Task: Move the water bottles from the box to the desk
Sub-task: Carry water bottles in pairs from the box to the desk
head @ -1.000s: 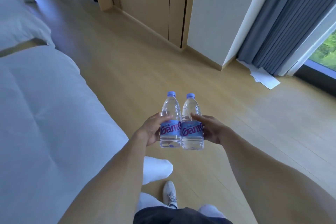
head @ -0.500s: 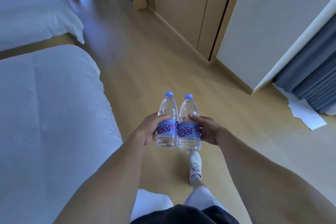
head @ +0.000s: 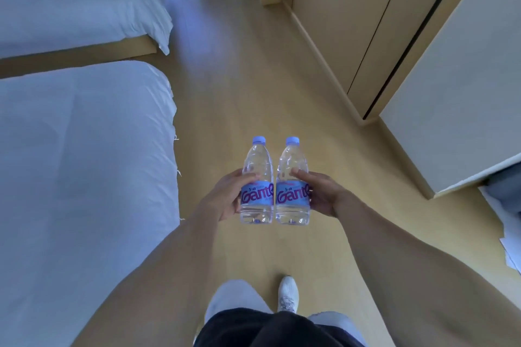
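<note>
Two water bottles are held upright side by side, touching, out in front of the body above the wooden floor (head: 239, 98). The left bottle (head: 257, 183) is gripped by the left hand (head: 225, 197), thumb curled across its front; the right bottle (head: 293, 183) is gripped likewise by the right hand (head: 321, 194). A white bed (head: 84, 163) lies at nine o'clock, wardrobe doors (head: 352, 22) at two o'clock. A white shoe (head: 288, 293) is seen at six o'clock.
</note>
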Demonstrator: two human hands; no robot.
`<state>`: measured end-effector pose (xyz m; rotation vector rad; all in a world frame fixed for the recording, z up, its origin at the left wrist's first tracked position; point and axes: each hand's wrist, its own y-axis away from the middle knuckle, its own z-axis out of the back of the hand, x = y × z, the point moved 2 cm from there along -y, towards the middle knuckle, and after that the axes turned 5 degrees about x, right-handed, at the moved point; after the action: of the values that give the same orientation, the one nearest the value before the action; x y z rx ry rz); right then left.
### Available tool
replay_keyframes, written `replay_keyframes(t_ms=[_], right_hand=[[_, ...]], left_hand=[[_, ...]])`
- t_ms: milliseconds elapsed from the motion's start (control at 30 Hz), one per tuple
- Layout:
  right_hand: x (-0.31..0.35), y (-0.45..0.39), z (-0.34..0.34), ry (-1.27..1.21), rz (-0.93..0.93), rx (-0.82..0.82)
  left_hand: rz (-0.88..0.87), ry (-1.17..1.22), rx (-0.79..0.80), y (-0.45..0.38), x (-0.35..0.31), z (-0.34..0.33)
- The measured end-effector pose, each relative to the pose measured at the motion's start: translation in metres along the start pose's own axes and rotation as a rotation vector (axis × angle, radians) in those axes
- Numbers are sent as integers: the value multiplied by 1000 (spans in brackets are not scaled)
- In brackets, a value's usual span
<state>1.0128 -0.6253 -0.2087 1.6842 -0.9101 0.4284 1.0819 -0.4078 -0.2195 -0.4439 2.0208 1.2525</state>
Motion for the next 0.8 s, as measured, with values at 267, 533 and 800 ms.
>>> replay_keyframes(t_ms=[267,533,800], right_hand=[[65,-83,9,39,-50,21],[168,-212,-5,75,-34,6],[271,-322,-37,55,-37,12]], left_hand=[[3,9,-26,-69,-59,16],[-31,36,-2,-185,-158,73],[-11,15,24,-273,-278,130]])
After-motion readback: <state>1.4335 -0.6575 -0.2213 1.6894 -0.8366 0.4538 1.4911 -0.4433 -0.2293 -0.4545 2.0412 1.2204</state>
